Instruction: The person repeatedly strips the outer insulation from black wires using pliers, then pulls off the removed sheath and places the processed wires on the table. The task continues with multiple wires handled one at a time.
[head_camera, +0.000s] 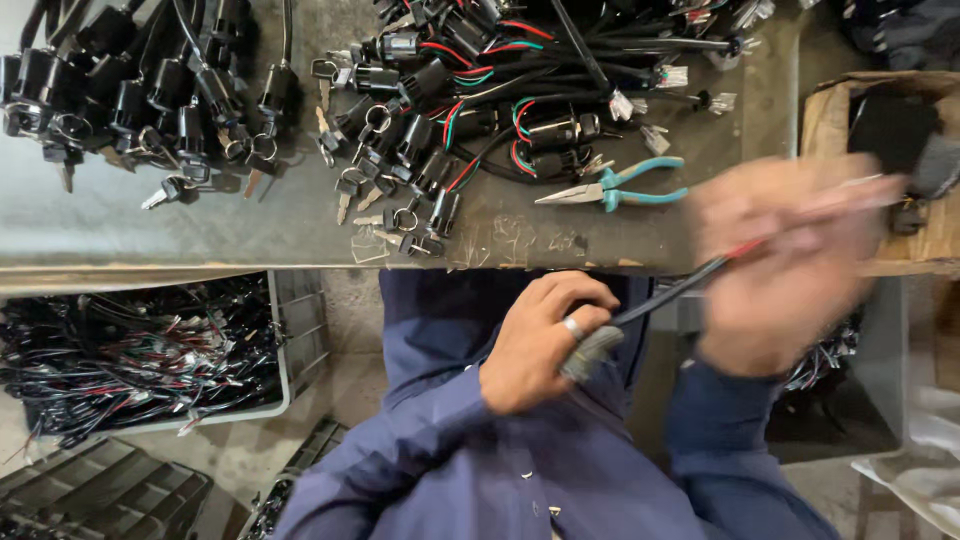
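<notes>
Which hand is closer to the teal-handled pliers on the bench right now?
The right hand. It is blurred in motion just right of and slightly below the teal-handled pliers. The left hand sits lower, off the bench edge, gripping the black cable.

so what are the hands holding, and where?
Left hand grips the black cable near its grey-wrapped end; right hand, blurred, holds its wire end.

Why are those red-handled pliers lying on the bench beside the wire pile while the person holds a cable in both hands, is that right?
Not quite: the pliers have teal handles, not red, as the head view shows. The rest holds: they lie on the bench beside the wire pile, while the left hand and blurred right hand hold a cable.
</notes>
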